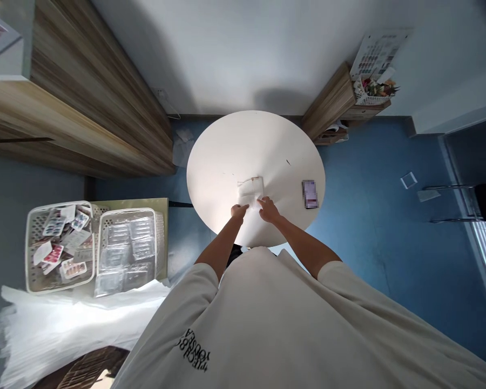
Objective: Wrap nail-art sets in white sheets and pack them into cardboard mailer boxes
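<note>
A small, soft white packet [250, 188], perhaps wrapping foam or a plastic bag, lies on the round white table [243, 140]. Along its far edge runs a thin brownish line. My left hand [238, 211] is closed on the packet's near left edge, thumb pointing inward. At the near right edge, my right hand [269, 209] grips the same packet, with its index finger and thumb toward the middle. Whether anything lies inside the white wrapping I cannot tell.
On the table's right side lies a phone [310, 194]; a small dark sliver [289, 162] lies farther back. To the left stand a white basket [29, 254] of nail-tip cards and another basket [159, 243] of clear plastic boxes. White foam sheets [76, 319] spread below them.
</note>
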Available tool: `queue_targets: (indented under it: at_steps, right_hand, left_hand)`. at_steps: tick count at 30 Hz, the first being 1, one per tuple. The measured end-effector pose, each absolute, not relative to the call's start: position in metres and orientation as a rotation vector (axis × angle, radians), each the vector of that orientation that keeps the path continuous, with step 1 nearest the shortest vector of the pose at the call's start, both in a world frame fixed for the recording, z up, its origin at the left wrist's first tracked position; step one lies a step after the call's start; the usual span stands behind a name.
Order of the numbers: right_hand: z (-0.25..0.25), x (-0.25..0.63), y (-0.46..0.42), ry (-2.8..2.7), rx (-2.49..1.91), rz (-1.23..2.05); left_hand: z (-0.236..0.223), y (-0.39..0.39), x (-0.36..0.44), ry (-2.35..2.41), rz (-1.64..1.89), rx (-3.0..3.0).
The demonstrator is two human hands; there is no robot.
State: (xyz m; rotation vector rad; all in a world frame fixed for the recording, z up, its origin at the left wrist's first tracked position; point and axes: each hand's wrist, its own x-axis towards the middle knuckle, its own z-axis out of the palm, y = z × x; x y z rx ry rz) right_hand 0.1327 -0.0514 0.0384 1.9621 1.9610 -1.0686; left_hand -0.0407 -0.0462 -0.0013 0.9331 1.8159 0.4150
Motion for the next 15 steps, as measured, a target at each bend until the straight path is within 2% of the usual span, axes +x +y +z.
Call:
queue_targets:
  at_steps: [4, 15]
  right_hand:
    - [0.035, 0.136, -0.05, 1.972, 1.953, -1.082]
    - [0.022, 0.153, -0.045, 1.987, 1.99, -1.285]
  left_hand:
    - [0.003, -0.046, -0.039, 1.791, 0.37, 0.884]
    - [0.015, -0.038, -0.005, 1.696, 0.27, 1.617]
